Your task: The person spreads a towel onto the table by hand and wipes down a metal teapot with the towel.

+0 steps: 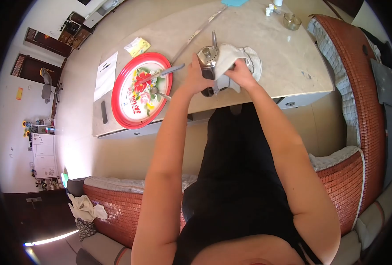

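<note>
A teapot with a shiny metal top and a spout pointing away from me stands near the table's front edge. Its lower body looks dark. My left hand is wrapped round the near left side of the pot. Pinched in my right hand is a white cloth, held against the pot's right side. Part of the pot is hidden behind the cloth and my fingers. More folded pale cloth lies just right of my right hand.
Left of my hands lies a red-rimmed floral tray with a grey-handled utensil and a spoon. Beyond are a tissue pack, paper, a remote, a long strip and a glass ashtray.
</note>
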The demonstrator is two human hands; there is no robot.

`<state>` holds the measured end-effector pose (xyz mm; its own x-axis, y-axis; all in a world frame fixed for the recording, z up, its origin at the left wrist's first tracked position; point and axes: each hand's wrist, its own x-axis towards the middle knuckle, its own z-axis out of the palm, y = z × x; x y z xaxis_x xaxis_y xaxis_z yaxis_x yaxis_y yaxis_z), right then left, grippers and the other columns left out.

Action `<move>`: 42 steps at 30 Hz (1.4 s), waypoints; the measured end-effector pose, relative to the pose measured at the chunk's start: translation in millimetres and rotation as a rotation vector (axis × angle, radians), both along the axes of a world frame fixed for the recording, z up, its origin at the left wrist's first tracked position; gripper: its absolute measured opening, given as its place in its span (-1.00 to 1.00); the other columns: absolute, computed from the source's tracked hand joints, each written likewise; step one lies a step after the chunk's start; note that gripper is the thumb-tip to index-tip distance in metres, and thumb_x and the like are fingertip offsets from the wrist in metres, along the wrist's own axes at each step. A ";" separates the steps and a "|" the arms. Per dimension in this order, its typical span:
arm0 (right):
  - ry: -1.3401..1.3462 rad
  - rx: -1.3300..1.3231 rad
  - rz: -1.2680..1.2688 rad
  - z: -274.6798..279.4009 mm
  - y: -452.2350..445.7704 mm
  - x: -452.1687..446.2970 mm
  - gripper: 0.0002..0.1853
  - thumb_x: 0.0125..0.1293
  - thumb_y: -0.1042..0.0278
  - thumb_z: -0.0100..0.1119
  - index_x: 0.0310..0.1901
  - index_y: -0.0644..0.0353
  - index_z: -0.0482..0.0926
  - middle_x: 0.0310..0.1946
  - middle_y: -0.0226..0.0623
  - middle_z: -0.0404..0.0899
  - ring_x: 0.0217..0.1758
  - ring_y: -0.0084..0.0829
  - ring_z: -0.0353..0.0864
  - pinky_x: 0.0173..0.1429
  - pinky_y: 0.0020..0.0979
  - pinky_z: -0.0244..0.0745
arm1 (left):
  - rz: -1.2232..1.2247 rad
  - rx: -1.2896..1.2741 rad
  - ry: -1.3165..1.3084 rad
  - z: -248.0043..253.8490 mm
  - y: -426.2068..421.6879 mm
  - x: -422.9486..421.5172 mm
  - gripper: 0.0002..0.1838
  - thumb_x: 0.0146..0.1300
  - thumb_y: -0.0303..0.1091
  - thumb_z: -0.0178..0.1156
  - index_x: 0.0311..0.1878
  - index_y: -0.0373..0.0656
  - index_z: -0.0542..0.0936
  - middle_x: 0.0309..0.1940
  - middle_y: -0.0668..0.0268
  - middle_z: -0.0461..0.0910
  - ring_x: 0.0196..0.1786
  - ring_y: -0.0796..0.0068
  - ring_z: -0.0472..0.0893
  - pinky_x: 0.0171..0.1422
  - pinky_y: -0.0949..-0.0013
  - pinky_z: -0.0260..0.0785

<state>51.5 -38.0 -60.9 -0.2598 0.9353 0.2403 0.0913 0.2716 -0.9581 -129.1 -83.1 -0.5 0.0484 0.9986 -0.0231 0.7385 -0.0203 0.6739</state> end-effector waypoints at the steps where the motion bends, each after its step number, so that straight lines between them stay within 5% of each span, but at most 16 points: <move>1: -0.111 0.049 -0.009 0.2 1.5 -6.4 -0.54 -0.07 0.31 0.41 -0.07 0.25 0.59 -0.07 -0.13 0.61 0.07 -0.17 0.54 0.16 -0.27 0.41 | -0.044 -0.006 -0.024 -2.5 1.3 -4.7 0.34 -0.29 -0.39 0.42 0.46 -0.28 -0.34 0.24 -0.07 0.27 0.31 0.06 0.31 0.39 0.28 0.15; 5: 0.060 0.186 -0.101 8.5 -15.2 -28.5 -0.50 -0.11 0.29 0.42 -0.06 0.26 0.58 -0.11 -0.11 0.62 0.03 -0.14 0.56 0.14 -0.26 0.42 | -0.140 -0.130 -0.084 17.5 0.2 -16.0 0.31 -0.27 -0.46 0.34 0.47 -0.22 -0.38 0.27 -0.06 0.25 0.31 0.12 0.33 0.36 0.35 0.16; 11: 0.439 -0.027 -0.015 -4.8 -15.8 -13.0 -0.52 -0.11 0.33 0.42 -0.08 0.25 0.58 -0.09 -0.11 0.61 0.04 -0.15 0.56 0.12 -0.28 0.44 | -0.137 -0.248 -0.103 32.1 2.6 -13.2 0.28 -0.26 -0.57 0.28 0.47 -0.20 -0.39 0.25 -0.03 0.29 0.30 0.15 0.34 0.33 0.35 0.18; 15: -0.034 0.287 -0.192 8.8 -17.9 -29.0 -0.57 -0.17 0.31 0.43 -0.17 0.23 0.62 -0.14 -0.10 0.62 0.02 -0.07 0.56 0.11 -0.20 0.42 | -0.194 0.151 -0.045 -22.2 19.3 -25.6 0.24 -0.25 -0.61 0.33 0.45 -0.32 -0.31 0.29 -0.17 0.22 0.35 0.01 0.29 0.37 0.28 0.19; 19: 0.107 0.382 -0.357 3.9 -20.9 -48.3 -0.62 -0.11 0.32 0.41 -0.18 0.18 0.63 -0.19 -0.18 0.63 -0.05 -0.15 0.58 0.08 -0.21 0.42 | -0.079 0.172 0.065 -20.3 14.0 -19.6 0.21 -0.19 -0.60 0.32 0.45 -0.33 -0.31 0.24 -0.17 0.28 0.31 -0.02 0.33 0.34 0.23 0.22; 22: 0.443 0.191 -0.173 -25.2 -15.0 -43.0 -0.72 0.07 0.38 0.31 -0.14 0.17 0.62 -0.21 -0.28 0.64 -0.11 -0.30 0.60 0.03 -0.29 0.45 | -0.081 0.173 0.019 -14.6 6.8 -15.8 0.21 -0.14 -0.61 0.32 0.44 -0.32 -0.37 0.09 -0.05 0.41 0.12 0.11 0.47 0.19 0.28 0.34; 25: 0.578 -0.294 -0.147 -39.6 -18.5 -24.9 -0.75 0.22 0.43 0.17 -0.05 0.21 0.58 -0.21 -0.32 0.64 -0.14 -0.40 0.60 -0.02 -0.36 0.46 | -0.067 0.014 -0.223 -8.9 4.1 -14.8 0.22 -0.09 -0.62 0.34 0.45 -0.31 -0.39 -0.16 0.15 0.55 -0.17 0.36 0.57 -0.07 0.39 0.45; 27: 0.367 -0.338 -0.217 -36.1 -32.1 -19.8 -0.72 0.27 0.40 0.11 0.01 0.22 0.54 -0.21 -0.28 0.64 -0.12 -0.35 0.60 -0.02 -0.34 0.47 | -0.063 -0.019 -0.358 -4.8 3.2 -11.8 0.17 -0.05 -0.59 0.36 0.46 -0.28 -0.32 -0.28 0.24 0.56 -0.31 0.50 0.56 -0.27 0.46 0.46; 28: 0.262 -0.358 -0.253 -29.2 -37.0 -18.2 -0.71 0.30 0.38 0.09 0.04 0.22 0.52 -0.22 -0.25 0.63 -0.12 -0.32 0.61 -0.02 -0.33 0.47 | -0.041 -0.086 -0.349 2.8 3.2 -9.5 0.19 -0.05 -0.54 0.38 0.45 -0.32 -0.33 -0.24 0.22 0.56 -0.24 0.45 0.56 -0.22 0.41 0.46; 29: 0.139 -0.203 -0.317 -43.3 -35.4 -25.3 -0.67 0.30 0.36 0.05 0.08 0.22 0.49 -0.21 -0.18 0.63 -0.11 -0.17 0.61 -0.01 -0.28 0.47 | -0.018 -0.148 -0.341 11.1 3.7 -7.9 0.20 -0.05 -0.48 0.41 0.44 -0.37 -0.34 -0.21 0.19 0.56 -0.17 0.41 0.56 -0.16 0.36 0.46; 32: 0.039 0.421 -0.512 -42.5 -53.5 -48.3 -0.74 0.33 0.42 -0.02 0.01 0.27 0.49 -0.21 -0.13 0.61 -0.08 -0.19 0.58 0.04 -0.28 0.43 | 0.010 -0.104 -0.275 4.0 11.9 -7.7 0.15 -0.03 -0.36 0.43 0.41 -0.48 -0.22 -0.10 0.11 0.55 -0.07 0.36 0.55 -0.04 0.36 0.45; 35: 0.116 0.402 -0.373 -27.1 -52.8 -53.8 -0.63 0.22 0.32 0.07 0.03 0.29 0.49 -0.15 0.00 0.59 -0.04 0.02 0.55 0.05 -0.23 0.45 | -0.004 0.003 -0.166 -17.1 19.0 -17.4 0.05 0.03 -0.31 0.40 0.38 -0.49 -0.12 0.05 -0.01 0.47 0.04 0.26 0.53 0.08 0.37 0.40; 38: 0.040 -0.092 -0.105 -20.2 -34.5 -37.5 -0.63 0.23 0.30 0.04 0.03 0.31 0.49 -0.04 0.05 0.53 0.06 -0.01 0.50 0.15 -0.27 0.38 | -0.029 0.008 -0.194 -16.1 19.5 -17.0 -0.03 0.05 -0.33 0.38 0.35 -0.51 -0.05 0.06 -0.03 0.46 0.06 0.21 0.52 0.10 0.34 0.39; 42: 0.220 -0.153 -0.238 -30.0 -25.0 -19.1 -0.65 0.28 0.28 0.01 0.03 0.30 0.46 -0.01 0.07 0.51 0.06 0.02 0.48 0.13 -0.20 0.37 | 0.032 -0.095 -0.203 7.3 8.7 -0.5 -0.06 0.02 -0.41 0.41 0.33 -0.48 -0.01 0.00 0.03 0.50 0.01 0.28 0.54 0.06 0.35 0.40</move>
